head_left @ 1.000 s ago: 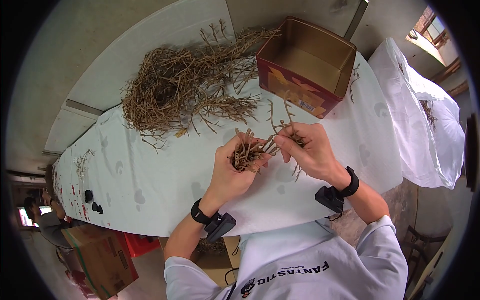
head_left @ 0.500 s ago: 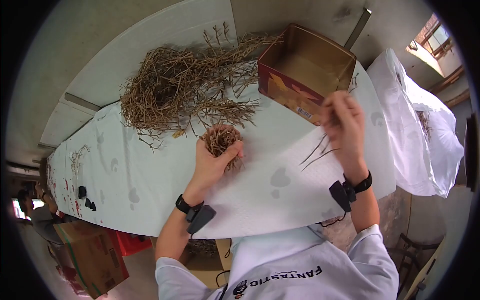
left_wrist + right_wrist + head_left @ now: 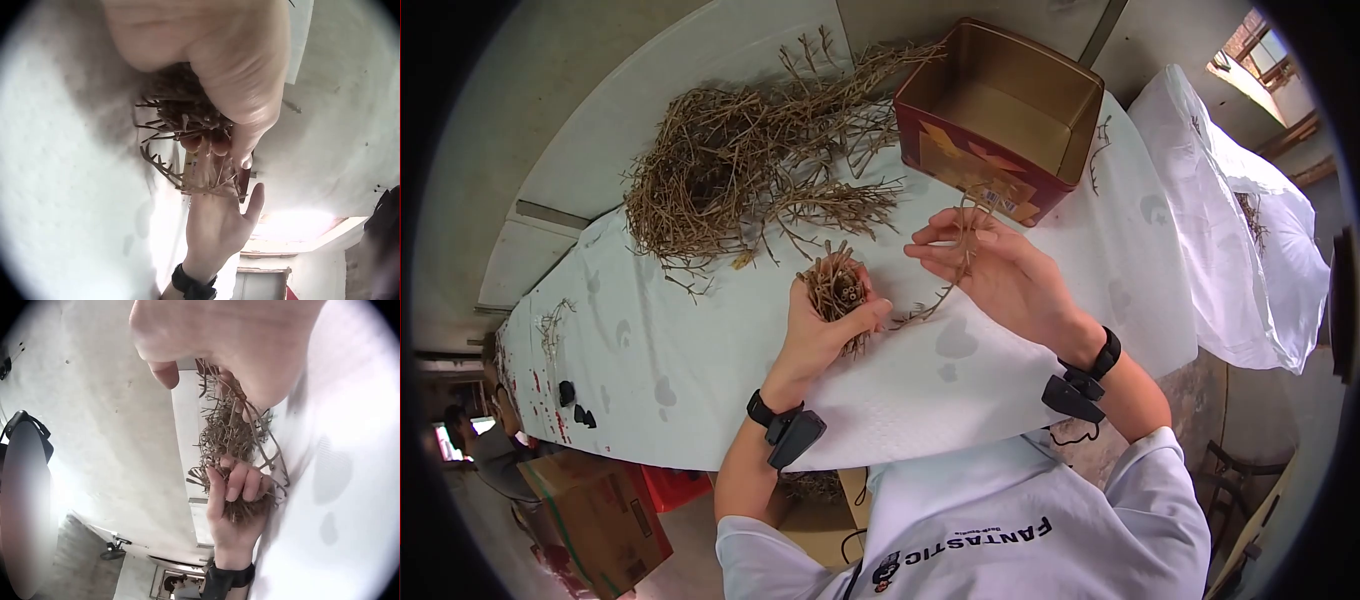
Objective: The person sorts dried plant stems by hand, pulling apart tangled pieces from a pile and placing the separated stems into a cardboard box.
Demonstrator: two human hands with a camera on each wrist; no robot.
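Observation:
My left hand (image 3: 808, 335) grips a bundle of short, dry brown twigs (image 3: 836, 290), thumb across the near side and cut ends pointing up. To its right, my right hand (image 3: 1020, 285) is held palm-up with fingers extended. A thin forked twig (image 3: 967, 245) lies across those fingers, its lower end reaching toward the bundle. In the left wrist view the right thumb stands apart from the twig (image 3: 209, 190). Curled fingers wrap the bundle in the right wrist view, where the left hand (image 3: 240, 506) shows beyond the forked twig (image 3: 262, 434).
A large heap of branching twigs (image 3: 700, 180) lies at the table's back left. Right of it stands an open red-and-gold tin box (image 3: 930, 150). A white sack (image 3: 1250, 270) sits off the right end. Small black objects (image 3: 567, 393) lie on the white-covered table (image 3: 710, 370) at left.
First both hands met at the bundle; then my right hand swung right and up, beside the tin. Now it is back nearer the bundle, fingers extended under a forked twig. The left hand keeps its grip.

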